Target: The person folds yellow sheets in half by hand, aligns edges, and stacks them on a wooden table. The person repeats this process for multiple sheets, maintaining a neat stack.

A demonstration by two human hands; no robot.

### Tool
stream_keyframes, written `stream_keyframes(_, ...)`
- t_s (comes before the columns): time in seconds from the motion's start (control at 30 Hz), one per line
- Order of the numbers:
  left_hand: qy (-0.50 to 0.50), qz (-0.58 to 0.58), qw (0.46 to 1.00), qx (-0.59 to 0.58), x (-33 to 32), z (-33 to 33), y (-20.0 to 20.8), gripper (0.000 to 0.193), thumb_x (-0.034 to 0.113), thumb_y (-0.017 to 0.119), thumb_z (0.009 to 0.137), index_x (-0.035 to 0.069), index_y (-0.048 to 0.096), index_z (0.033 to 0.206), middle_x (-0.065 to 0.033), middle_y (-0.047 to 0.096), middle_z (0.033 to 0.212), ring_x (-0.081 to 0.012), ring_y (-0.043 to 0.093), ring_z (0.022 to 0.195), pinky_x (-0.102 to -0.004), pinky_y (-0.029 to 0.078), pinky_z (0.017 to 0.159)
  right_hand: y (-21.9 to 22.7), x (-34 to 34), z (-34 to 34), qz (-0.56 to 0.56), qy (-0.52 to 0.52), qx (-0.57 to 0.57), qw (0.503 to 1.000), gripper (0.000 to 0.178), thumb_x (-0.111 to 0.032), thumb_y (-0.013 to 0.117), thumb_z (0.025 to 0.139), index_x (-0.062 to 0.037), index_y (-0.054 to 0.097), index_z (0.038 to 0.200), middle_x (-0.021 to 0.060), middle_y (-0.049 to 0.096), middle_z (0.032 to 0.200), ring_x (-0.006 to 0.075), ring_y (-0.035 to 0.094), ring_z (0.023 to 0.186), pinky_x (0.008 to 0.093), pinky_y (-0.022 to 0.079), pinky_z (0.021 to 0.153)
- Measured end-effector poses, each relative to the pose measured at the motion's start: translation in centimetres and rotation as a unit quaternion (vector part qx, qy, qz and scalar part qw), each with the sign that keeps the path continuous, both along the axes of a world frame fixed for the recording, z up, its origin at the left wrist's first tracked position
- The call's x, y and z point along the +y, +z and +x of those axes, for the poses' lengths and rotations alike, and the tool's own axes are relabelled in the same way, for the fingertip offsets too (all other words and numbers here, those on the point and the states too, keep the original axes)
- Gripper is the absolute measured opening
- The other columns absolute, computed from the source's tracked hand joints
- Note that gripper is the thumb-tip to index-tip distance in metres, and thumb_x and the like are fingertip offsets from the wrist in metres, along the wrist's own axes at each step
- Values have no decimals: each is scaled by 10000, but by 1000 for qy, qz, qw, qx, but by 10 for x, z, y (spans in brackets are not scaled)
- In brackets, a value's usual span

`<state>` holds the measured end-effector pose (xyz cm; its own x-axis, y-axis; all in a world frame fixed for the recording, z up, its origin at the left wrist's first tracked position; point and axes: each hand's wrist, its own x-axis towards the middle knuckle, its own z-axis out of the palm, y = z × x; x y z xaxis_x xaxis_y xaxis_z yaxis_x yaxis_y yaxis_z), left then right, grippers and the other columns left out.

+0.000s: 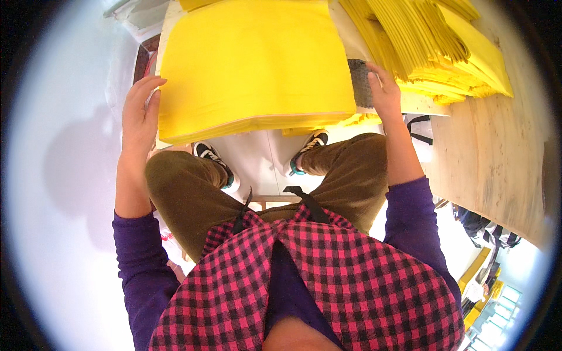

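Observation:
A broad stack of yellow cloth sheets (252, 64) lies in front of me, its near edge showing some thickness. My left hand (141, 108) is at the stack's left side, fingers stretched and thumb apart, the fingertips close to the cloth edge. Off the right side, my right hand (384, 96) hovers with its fingers loosely extended and nothing visible in them. Between that hand and the yellow stack shows a dark grey rough patch (360, 83). Whether either hand touches the cloth, I cannot tell.
Folded yellow cloths (418, 35) are piled at the far right on a pale wooden tabletop (492, 146). A white wall (70, 76) stands close on the left. My knees and shoes are below the near edge. Bags (489, 228) sit at the lower right.

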<state>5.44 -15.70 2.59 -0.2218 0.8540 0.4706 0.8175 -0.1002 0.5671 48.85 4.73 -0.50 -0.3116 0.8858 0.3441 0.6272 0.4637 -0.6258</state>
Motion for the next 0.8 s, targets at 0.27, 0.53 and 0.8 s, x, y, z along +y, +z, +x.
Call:
stream_keyframes(0.27,-97,-53,992,61,35,-5,-7,113,65,539,861,-5,586,936,-155,589,936,-329,548,950,-373,428,853,30,-12,-65,56,187,-84,977,231,-176,502,910,-8,637,996,145,630,1042,328,557,1013,392,409,933)
stream_keyframes(0.53,-69,-20,994,87,65,-24,-9,112,75,532,867,-7,591,916,-159,597,927,-336,554,921,-389,435,824,32,32,-91,133,133,-81,979,254,-204,510,888,-5,638,982,172,624,1030,352,550,993,426,417,904)
stream_keyframes(0.8,-90,-24,990,107,37,-10,-8,118,68,533,869,4,600,942,-148,599,926,-339,556,919,-391,435,817,24,-3,-78,90,164,-167,968,276,-228,502,917,-15,609,1055,150,611,1089,317,531,1077,381,410,930)
